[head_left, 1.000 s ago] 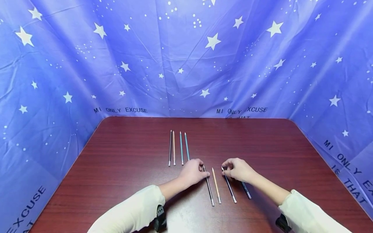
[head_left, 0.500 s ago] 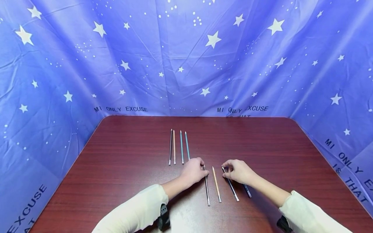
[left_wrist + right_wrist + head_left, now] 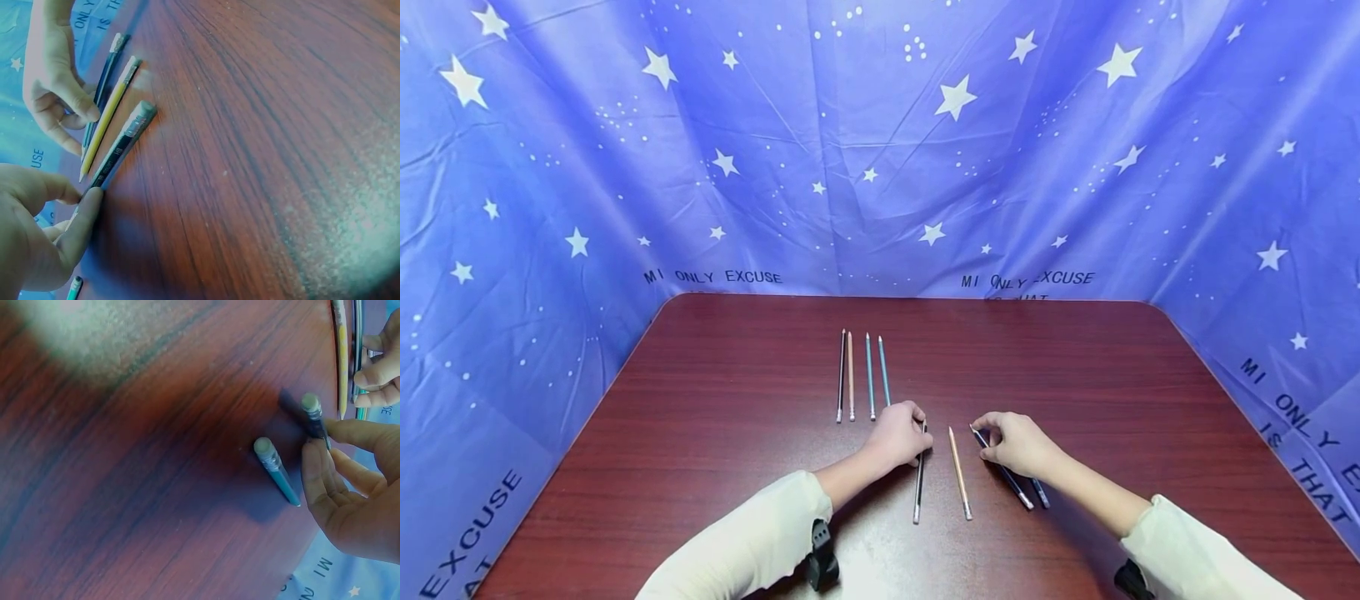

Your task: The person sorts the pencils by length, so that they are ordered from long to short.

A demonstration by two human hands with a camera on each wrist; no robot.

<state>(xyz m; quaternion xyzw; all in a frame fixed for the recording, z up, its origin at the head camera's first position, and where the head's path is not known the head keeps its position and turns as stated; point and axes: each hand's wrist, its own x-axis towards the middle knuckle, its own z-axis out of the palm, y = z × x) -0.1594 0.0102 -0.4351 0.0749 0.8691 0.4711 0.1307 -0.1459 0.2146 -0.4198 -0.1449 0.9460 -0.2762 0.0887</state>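
Observation:
My left hand [image 3: 898, 435] pinches a black pencil [image 3: 919, 490] near its pointed end, thumb on one side and fingers on the other. Its eraser end points towards me, as the left wrist view shows closely. My right hand [image 3: 1018, 444] pinches a dark pencil [image 3: 1017, 487] near the tip, and that pencil slants with its eraser to the right. Between the two hands a natural-wood pencil [image 3: 959, 475] lies untouched. Partly hidden beneath my right hand is a teal pencil [image 3: 280, 475], apart from the fingers in the right wrist view.
Farther back lie a black pencil [image 3: 841, 375], a wood-coloured pencil [image 3: 852, 379] and two teal pencils [image 3: 870, 379], roughly parallel, with the rightmost one's near end behind my left hand. A blue star-printed curtain [image 3: 820, 150] surrounds the far sides of the reddish-brown table [image 3: 737, 375].
The black pencil's eraser end has swung left in my left hand. In my right hand, the dark pencil's eraser end has swung right, closer to the teal pencil.

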